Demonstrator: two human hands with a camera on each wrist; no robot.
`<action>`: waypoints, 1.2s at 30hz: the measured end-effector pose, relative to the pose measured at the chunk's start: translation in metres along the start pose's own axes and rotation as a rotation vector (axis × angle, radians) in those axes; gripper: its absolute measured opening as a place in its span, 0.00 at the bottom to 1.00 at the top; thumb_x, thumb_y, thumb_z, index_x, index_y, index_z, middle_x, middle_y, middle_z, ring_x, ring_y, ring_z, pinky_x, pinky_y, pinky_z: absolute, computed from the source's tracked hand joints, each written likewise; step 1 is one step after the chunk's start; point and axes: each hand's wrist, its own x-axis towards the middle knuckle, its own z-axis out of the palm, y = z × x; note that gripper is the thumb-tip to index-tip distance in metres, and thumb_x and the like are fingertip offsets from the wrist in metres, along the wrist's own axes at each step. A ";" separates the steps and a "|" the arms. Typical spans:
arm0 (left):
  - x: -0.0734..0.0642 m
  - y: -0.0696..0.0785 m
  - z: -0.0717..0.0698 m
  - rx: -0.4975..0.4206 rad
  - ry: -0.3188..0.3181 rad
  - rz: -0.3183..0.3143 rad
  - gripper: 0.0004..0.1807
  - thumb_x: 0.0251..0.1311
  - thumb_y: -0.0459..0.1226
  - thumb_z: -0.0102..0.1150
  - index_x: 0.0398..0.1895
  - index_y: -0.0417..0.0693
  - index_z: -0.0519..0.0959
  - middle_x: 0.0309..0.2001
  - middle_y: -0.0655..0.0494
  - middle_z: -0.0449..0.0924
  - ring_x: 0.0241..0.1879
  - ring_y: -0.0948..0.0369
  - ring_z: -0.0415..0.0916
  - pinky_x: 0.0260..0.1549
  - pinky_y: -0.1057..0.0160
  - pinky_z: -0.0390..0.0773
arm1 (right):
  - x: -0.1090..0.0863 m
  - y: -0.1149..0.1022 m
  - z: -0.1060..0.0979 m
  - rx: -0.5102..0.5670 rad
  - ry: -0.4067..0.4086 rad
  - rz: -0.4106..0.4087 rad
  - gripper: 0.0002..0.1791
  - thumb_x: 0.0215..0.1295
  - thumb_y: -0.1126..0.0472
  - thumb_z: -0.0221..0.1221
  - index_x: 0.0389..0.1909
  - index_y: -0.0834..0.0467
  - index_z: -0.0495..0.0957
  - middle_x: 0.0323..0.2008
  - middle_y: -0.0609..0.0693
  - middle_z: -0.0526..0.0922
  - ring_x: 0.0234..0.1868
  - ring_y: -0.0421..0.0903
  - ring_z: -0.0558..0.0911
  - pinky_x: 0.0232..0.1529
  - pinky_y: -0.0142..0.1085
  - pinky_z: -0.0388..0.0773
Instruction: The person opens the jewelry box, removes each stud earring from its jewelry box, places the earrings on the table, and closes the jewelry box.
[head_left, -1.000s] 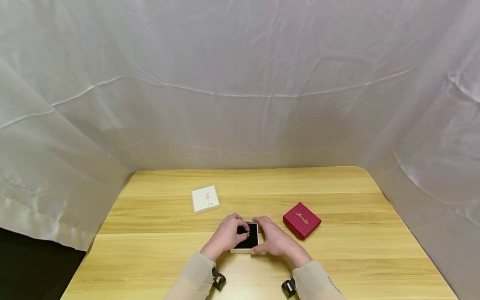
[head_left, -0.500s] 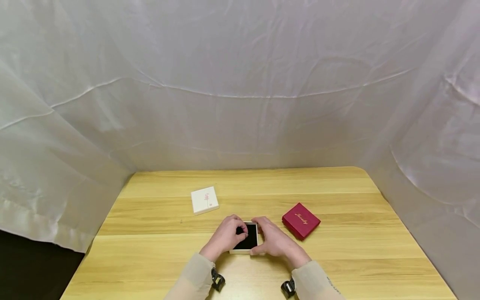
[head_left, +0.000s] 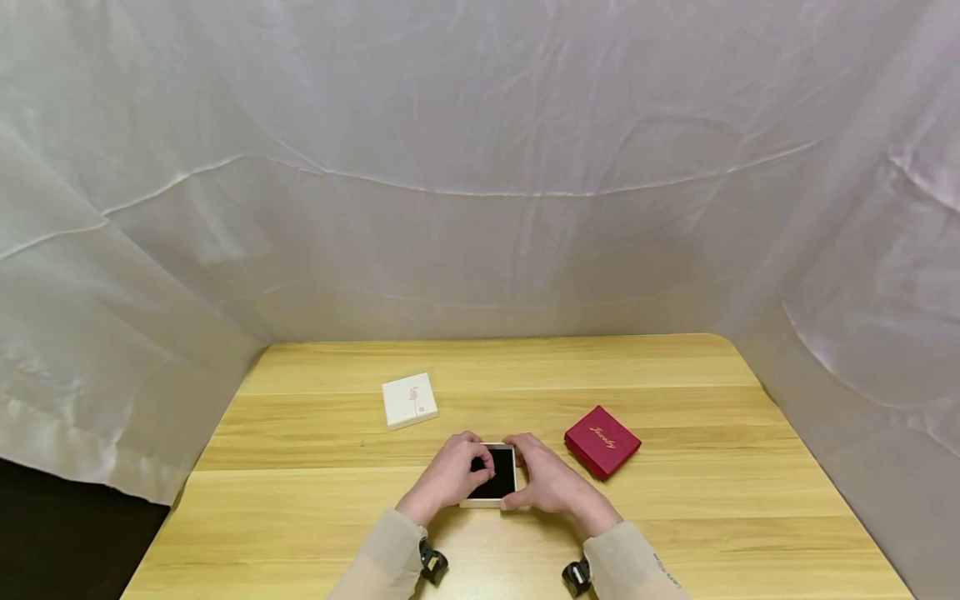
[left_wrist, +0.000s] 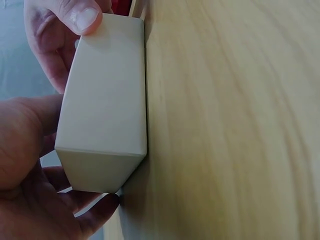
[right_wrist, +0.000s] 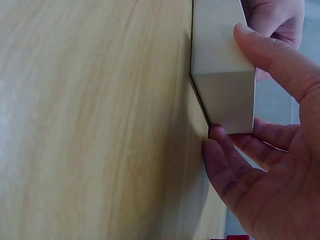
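Observation:
A white open box (head_left: 480, 503) with a black pad (head_left: 506, 481) inside lies on the table between both hands. My right hand (head_left: 551, 482) grips its right end. In the right wrist view the thumb of the right hand (right_wrist: 285, 155) presses the near wall of the box (right_wrist: 225, 97), and its fingers curl round the far side. Over the pad, my left hand (head_left: 452, 473) pinches a small shiny thing between thumb and forefinger; its kind I cannot tell. In the left wrist view the white box (left_wrist: 102, 90) hides part of the left hand (left_wrist: 35, 160).
A white lid-like square (head_left: 410, 401) with a pink flower print lies behind the left hand. To the right of the right hand sits a red box (head_left: 603, 442) with "Jewelry" in gold letters. Pale curtains (head_left: 495, 242) surround the wooden table (head_left: 300, 500).
My left hand has shifted very slightly to the left over the pad. The small shiny thing at its fingertips shows less than before. The right hand keeps its grip on the box.

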 end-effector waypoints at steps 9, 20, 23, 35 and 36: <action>-0.007 0.000 -0.006 -0.018 0.004 -0.002 0.07 0.56 0.33 0.68 0.25 0.52 0.81 0.48 0.48 0.77 0.52 0.48 0.72 0.53 0.49 0.73 | 0.001 0.001 0.001 -0.001 0.006 -0.003 0.50 0.44 0.52 0.78 0.66 0.65 0.65 0.53 0.52 0.73 0.50 0.50 0.74 0.51 0.48 0.73; -0.016 -0.006 -0.024 -0.090 0.050 -0.041 0.09 0.59 0.32 0.66 0.24 0.53 0.79 0.50 0.45 0.75 0.53 0.46 0.69 0.53 0.45 0.70 | 0.000 0.001 0.001 -0.006 0.019 -0.015 0.50 0.43 0.53 0.78 0.66 0.66 0.65 0.53 0.55 0.73 0.49 0.49 0.74 0.54 0.50 0.73; -0.020 -0.012 -0.030 -0.105 0.069 -0.065 0.08 0.59 0.32 0.66 0.24 0.53 0.79 0.51 0.43 0.75 0.54 0.44 0.69 0.54 0.43 0.70 | 0.000 0.000 0.001 -0.006 0.022 -0.015 0.50 0.43 0.54 0.78 0.66 0.67 0.65 0.54 0.55 0.73 0.49 0.50 0.74 0.55 0.51 0.72; -0.050 -0.047 -0.067 -0.115 0.181 -0.221 0.09 0.55 0.30 0.67 0.25 0.53 0.79 0.48 0.46 0.77 0.52 0.45 0.73 0.55 0.41 0.70 | -0.001 -0.001 0.000 0.003 0.008 0.005 0.51 0.43 0.54 0.78 0.66 0.66 0.64 0.56 0.55 0.72 0.51 0.50 0.74 0.57 0.52 0.71; -0.053 -0.051 -0.070 -0.115 0.184 -0.239 0.09 0.56 0.30 0.67 0.25 0.53 0.80 0.48 0.46 0.77 0.52 0.45 0.73 0.55 0.41 0.70 | -0.001 -0.001 0.000 0.005 0.007 0.007 0.51 0.43 0.54 0.78 0.66 0.66 0.64 0.56 0.55 0.72 0.51 0.51 0.74 0.57 0.52 0.71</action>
